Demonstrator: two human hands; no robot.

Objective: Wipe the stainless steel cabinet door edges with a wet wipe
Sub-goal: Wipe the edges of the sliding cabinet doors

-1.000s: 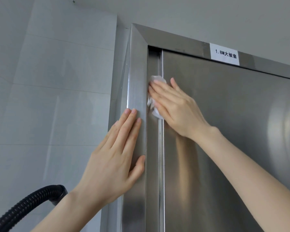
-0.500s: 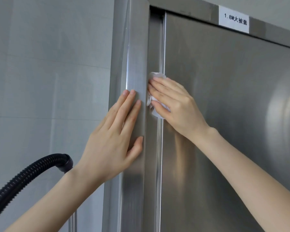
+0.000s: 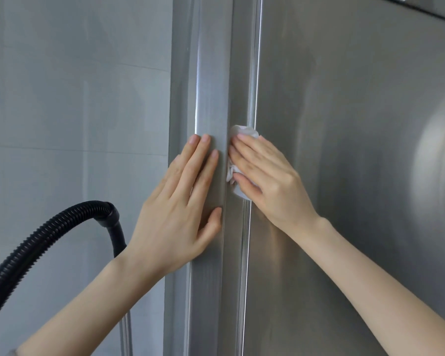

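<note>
One view, head camera. Noted left hand (image 3: 180,206) flat, fingers straight, against brushed stainless steel frame post (image 3: 211,73). Noted right hand (image 3: 267,181), fingers nearly straight, pressing crumpled white wet wipe (image 3: 243,131) onto stainless steel cabinet door (image 3: 344,176) edge just right of post. Likely faults: wipe bunching, slipping from under fingers, leaving stretches unwiped.

A wall (image 3: 75,98) of large pale grey tiles with faint grout lines lies in soft, even light. A black ribbed hose (image 3: 36,242) arcs before it. Below the hose's bend, a shiny metal pipe (image 3: 126,330) runs downward.
</note>
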